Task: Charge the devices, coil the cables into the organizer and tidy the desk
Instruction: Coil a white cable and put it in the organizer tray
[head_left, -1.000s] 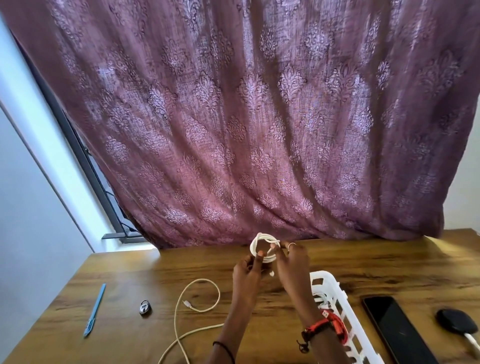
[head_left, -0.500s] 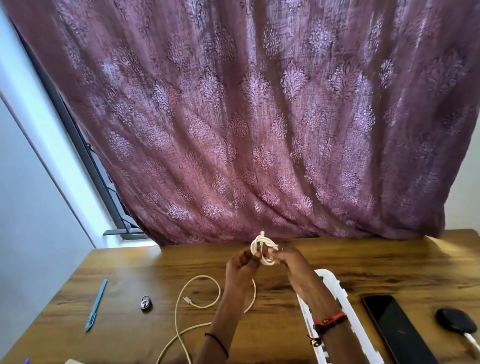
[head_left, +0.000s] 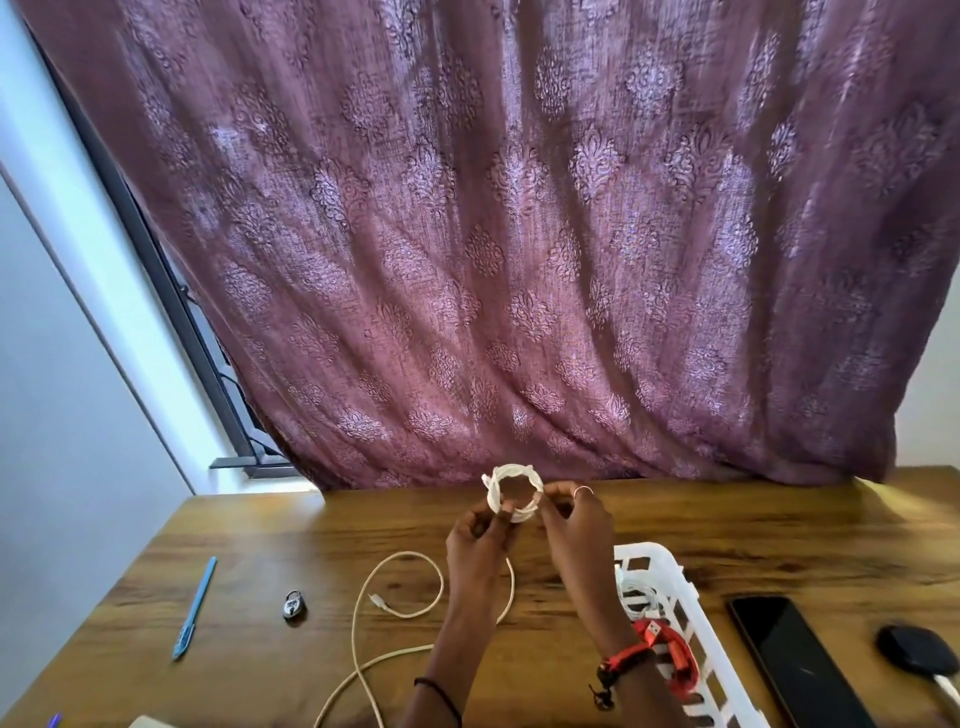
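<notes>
Two small items, a blue pen (head_left: 195, 608) and a padlock (head_left: 294, 605), lay at the left of the table (head_left: 753, 530). Beside them a loose white cable (head_left: 400, 597) looped across the wood; whether it ran up into the coil could not be told. The left hand (head_left: 478, 540) pinched the lower left of the coiled cable (head_left: 511, 493), raised above the table, and the right hand (head_left: 576, 525) pinched its right side. Releasing either pinch before the turns were secured would probably let the coil spring open. The organizer (head_left: 670, 577) stood just right of the hands, holding a red cable (head_left: 670, 644); a careless drop could tangle the two. A phone (head_left: 795, 660) lay further right.
</notes>
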